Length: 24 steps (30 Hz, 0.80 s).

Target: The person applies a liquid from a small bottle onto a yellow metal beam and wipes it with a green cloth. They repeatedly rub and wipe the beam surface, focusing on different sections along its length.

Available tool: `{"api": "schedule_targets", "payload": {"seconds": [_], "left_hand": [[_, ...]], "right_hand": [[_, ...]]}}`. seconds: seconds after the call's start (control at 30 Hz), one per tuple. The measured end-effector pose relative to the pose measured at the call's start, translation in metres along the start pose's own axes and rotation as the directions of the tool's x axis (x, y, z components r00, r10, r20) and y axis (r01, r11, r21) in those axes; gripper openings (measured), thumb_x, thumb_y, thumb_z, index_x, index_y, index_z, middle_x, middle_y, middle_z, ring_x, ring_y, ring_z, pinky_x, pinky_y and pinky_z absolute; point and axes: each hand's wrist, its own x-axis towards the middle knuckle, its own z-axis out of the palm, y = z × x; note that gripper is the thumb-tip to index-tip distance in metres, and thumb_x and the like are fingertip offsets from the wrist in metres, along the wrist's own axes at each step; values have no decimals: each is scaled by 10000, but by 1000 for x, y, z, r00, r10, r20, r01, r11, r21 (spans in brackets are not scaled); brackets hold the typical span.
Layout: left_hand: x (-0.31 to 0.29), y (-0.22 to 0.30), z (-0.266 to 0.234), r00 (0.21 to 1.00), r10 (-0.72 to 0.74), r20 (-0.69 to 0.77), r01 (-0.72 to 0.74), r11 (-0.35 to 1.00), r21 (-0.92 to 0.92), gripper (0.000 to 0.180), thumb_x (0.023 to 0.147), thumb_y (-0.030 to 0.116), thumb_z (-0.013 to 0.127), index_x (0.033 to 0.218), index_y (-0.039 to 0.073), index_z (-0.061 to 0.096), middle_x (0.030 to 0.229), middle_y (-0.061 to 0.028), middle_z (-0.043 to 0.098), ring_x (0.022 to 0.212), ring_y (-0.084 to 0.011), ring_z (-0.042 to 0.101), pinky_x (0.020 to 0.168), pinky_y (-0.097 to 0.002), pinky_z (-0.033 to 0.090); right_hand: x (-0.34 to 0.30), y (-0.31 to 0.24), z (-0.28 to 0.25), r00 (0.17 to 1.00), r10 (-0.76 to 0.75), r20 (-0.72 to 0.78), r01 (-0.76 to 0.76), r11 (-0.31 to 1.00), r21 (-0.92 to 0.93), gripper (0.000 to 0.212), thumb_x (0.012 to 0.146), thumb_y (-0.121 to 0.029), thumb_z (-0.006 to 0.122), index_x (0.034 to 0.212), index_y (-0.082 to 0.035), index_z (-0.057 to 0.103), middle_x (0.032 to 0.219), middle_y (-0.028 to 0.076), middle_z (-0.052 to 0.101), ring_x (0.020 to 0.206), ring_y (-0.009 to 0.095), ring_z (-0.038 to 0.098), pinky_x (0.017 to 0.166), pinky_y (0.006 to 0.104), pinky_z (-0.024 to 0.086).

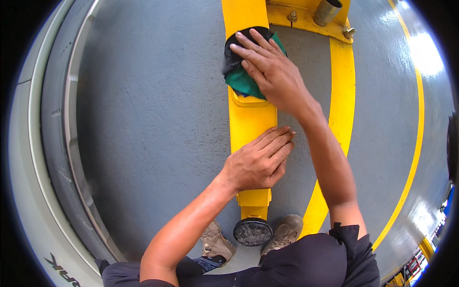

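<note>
A long yellow steel beam (252, 123), which looks like a car-lift arm, runs away from me above the grey floor. My right hand (275, 67) presses a black and green cloth (244, 82) onto its far part, fingers spread over the fabric. The cloth hides part of the beam's top there. Closer to me, my left hand (260, 162) lies across the beam, fingers side by side and hooked over its right edge. At the beam's near end is a round black pad (253, 231), between my shoes.
A pale car body (36, 158) lines the left side. Beyond the cloth stands a yellow base plate (306, 24) with bolts and a metal tube (328, 11). Yellow stripes (341, 100) mark the floor on the right. My shoes (283, 233) flank the beam's near end.
</note>
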Motion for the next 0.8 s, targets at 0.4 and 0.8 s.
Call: {"api": "schedule_targets", "payload": {"seconds": [0.4, 0.8], "left_hand": [[10, 1, 9, 997, 67, -43, -66, 998, 12, 343, 933, 84, 728, 1266, 5, 758, 1425, -159, 740, 1422, -319, 670, 1248, -477, 523], [5, 3, 6, 995, 94, -24, -93, 995, 46, 297, 936, 125, 745, 1209, 17, 787, 1314, -172, 782, 1346, -327, 710, 1257, -492, 516]], "right_hand": [[73, 50, 9, 976, -155, -150, 118, 966, -229, 468, 1135, -190, 613, 1599, -132, 643, 1735, 75, 551, 1636, 298, 467, 1365, 523, 343], [14, 0, -19, 988, -43, 150, 61, 991, -117, 484, 1187, -307, 538, 1652, -185, 590, 1788, 47, 478, 1676, 297, 395, 1381, 510, 330]]}}
